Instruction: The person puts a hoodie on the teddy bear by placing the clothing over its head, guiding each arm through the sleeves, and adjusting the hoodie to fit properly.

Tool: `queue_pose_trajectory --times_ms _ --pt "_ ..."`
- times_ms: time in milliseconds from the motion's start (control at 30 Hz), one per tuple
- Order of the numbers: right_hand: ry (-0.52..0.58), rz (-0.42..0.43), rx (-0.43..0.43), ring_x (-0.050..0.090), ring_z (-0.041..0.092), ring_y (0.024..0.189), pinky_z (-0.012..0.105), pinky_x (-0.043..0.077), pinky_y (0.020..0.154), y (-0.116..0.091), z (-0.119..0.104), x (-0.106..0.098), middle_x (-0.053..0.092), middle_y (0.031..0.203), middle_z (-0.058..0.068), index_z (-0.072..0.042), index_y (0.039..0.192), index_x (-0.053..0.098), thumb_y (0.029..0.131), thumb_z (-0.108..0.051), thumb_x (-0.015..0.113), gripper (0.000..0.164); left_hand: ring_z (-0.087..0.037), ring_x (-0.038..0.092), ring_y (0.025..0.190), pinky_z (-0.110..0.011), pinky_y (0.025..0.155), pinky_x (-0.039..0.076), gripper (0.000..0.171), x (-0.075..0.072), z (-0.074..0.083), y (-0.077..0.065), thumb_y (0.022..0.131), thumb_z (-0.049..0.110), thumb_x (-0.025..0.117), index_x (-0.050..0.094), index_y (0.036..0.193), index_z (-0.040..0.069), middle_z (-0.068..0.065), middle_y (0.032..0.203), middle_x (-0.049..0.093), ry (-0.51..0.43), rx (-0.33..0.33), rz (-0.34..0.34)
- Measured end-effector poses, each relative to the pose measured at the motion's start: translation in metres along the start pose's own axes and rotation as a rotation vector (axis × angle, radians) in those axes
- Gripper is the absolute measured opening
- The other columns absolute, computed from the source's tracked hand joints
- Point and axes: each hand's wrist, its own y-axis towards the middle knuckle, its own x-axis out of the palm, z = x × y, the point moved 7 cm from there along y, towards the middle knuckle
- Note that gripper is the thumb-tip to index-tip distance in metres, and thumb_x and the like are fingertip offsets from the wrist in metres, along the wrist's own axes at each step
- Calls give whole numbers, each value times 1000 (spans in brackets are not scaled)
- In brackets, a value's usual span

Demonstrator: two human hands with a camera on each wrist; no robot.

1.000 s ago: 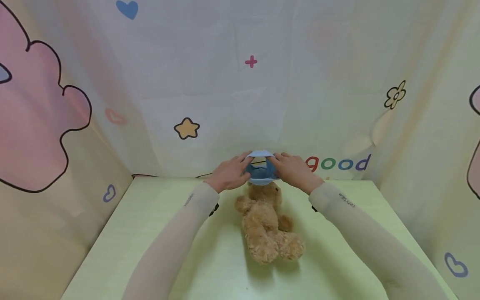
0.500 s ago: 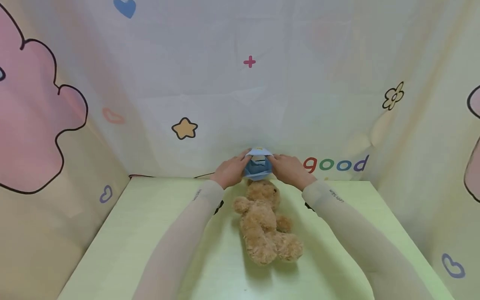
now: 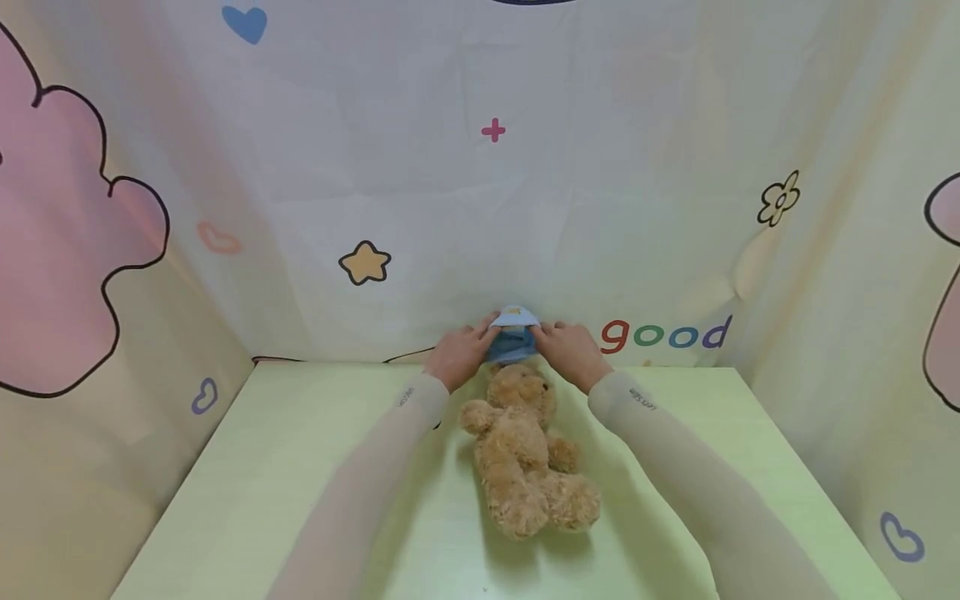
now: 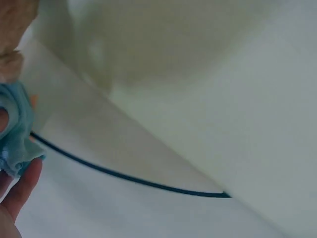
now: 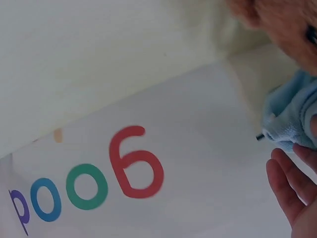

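A fluffy brown teddy bear (image 3: pixel 517 450) lies on the pale green table, head toward the back wall and legs toward me. Just beyond its head is a small light blue cloth piece (image 3: pixel 512 343), ring-like with an opening and a paler upper edge; its exact kind is unclear. My left hand (image 3: pixel 459 354) pinches one side of this cloth, my right hand (image 3: pixel 572 352) the other, thumbs inside the opening. Bunched blue cloth (image 4: pixel 17 126) shows beside the fingers in the left wrist view. Close to the bear's head (image 5: pixel 290 29), the cloth's lower edge seems to touch or overlap its top.
The table (image 3: pixel 300 483) reaches back to a printed curtain (image 3: pixel 420 167) that hangs right behind my hands. Side curtains (image 3: pixel 840 333) close in the left and right. Coloured letters (image 3: pixel 665 335) are printed low on the back curtain.
Both hands have drawn closer together, narrowing the cloth's opening. The cloth has come nearer the bear's head, and the view has shifted slightly. The bear lies in much the same place.
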Motion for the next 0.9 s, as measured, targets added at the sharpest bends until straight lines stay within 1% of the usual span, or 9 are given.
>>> queue_pose_trajectory --times_ms 167,367,467,533,600,667,767,833,900 --pt "-33 -45 -27 60 22 71 34 51 53 -7 -9 22 63 93 1 -13 107 54 91 -30 60 23 -17 62 106 -27 58 52 56 16 5 -9 94 28 54 30 144 26 5 157 19 30 -30 -16" --pt "-58 -100 -12 58 21 72 33 50 52 -11 -15 39 62 96 1 -15 110 53 91 -25 59 22 -17 62 98 -26 58 51 55 31 11 -14 94 23 56 31 143 28 5 155 23 59 -38 -16" --pt "-31 -152 -25 60 22 79 34 53 58 -15 -19 48 63 100 3 -14 113 53 92 -19 58 22 -18 61 99 -28 61 52 55 43 14 -18 95 20 54 29 143 28 5 155 23 64 -20 -69" --pt "7 -207 -48 61 23 85 36 54 63 -19 -23 54 63 105 4 -13 115 53 92 -14 58 24 -19 60 105 -31 62 53 55 49 17 -21 96 17 51 28 144 29 7 155 23 36 -7 -114" --pt "49 -258 -65 62 24 90 37 54 68 -23 -25 58 63 110 5 -12 118 53 92 -11 56 26 -20 57 113 -33 67 54 56 54 19 -24 96 15 50 28 145 29 8 155 23 2 10 -148" --pt "109 -279 -61 62 26 92 40 54 72 -25 -25 58 63 112 7 -12 118 53 92 -11 55 26 -21 51 122 -37 79 54 57 53 20 -25 94 19 53 30 145 29 7 154 25 -40 18 -152" --pt "230 -249 -27 59 29 100 42 53 78 -27 -21 54 57 122 10 -10 119 54 92 -11 56 27 -23 39 133 -41 99 44 60 50 20 -23 89 28 62 35 143 27 5 151 32 -104 21 -121" --pt "304 -204 -16 54 30 106 41 51 82 -27 -19 50 51 126 11 -9 116 57 91 -10 57 25 -24 35 135 -44 107 36 62 46 20 -20 85 32 67 39 141 26 5 148 38 -153 22 -115" --pt "354 -161 -22 50 29 108 40 49 85 -26 -17 49 47 127 11 -7 111 61 91 -8 57 21 -23 33 135 -46 110 31 59 43 19 -18 85 28 67 43 139 26 6 145 42 -244 12 -132"
